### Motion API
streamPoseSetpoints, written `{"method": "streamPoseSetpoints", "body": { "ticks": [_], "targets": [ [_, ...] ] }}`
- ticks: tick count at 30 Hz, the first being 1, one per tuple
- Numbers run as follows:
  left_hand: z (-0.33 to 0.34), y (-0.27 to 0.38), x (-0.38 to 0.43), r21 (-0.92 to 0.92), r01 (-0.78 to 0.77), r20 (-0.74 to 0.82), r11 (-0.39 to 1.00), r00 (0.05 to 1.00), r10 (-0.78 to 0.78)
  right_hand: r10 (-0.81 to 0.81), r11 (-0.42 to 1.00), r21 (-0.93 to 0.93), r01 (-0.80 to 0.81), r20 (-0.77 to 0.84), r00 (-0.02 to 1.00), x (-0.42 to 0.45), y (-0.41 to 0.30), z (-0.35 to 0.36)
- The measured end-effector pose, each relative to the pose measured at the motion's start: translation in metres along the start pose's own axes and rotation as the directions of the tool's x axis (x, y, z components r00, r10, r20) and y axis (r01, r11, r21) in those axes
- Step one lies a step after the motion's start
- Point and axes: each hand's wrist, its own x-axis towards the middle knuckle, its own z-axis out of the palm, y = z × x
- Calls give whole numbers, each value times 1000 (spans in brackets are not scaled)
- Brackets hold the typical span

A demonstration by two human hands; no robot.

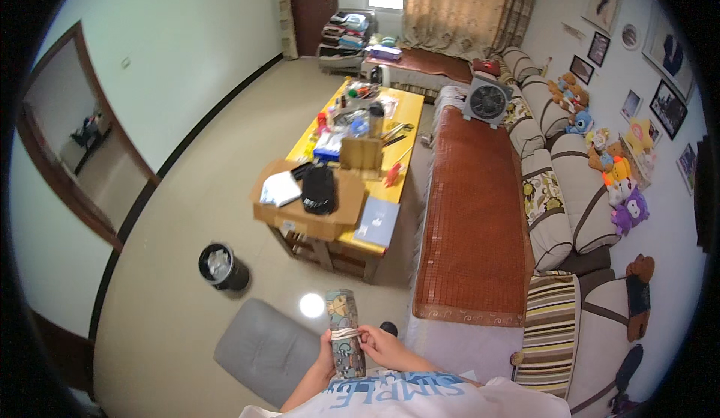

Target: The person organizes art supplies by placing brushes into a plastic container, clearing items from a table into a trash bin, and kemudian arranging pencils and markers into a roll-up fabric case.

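Close to my body, a rolled patterned cloth bundle (341,305) stands nearly upright, printed with cartoon figures on grey-green. A white cord (344,334) is wound several times around its middle. My left hand (326,355) grips the roll from the left side, with its fingers partly hidden behind it. At the right edge of the roll, my right hand (381,346) pinches the cord between thumb and fingertips. Below and to the left of the roll lies a grey cushioned stool or pad (264,345).
A yellow table (408,131) ahead carries an open cardboard box (270,214), a black pouch (318,190) and clutter. A black waste bin (239,274) stands left of it. Along the right runs a sofa with a brown mat (472,221), a grey fan (487,101) and plush toys (630,211).
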Motion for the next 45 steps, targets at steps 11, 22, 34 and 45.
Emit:
{"method": "streamPoseSetpoints", "body": {
  "ticks": [11, 22, 34, 45],
  "targets": [
    [129, 63, 184, 259, 330, 5, 908, 939, -343, -101, 993, -81, 89, -160, 982, 84, 57, -203],
    [140, 126, 299, -49, 345, -22, 937, 938, -346, -341, 877, -404, 259, -144, 929, 231, 63, -271],
    [172, 109, 421, -264, 3, -416, 965, 902, -116, -476, 762, 39, 646, 711, 518, 378, 144, -331],
    [200, -13, 533, -56, -220, -567, 974, 810, 150, -194, 872, 144, 467, 979, 62, 355, 314, -408]
  ]
}}
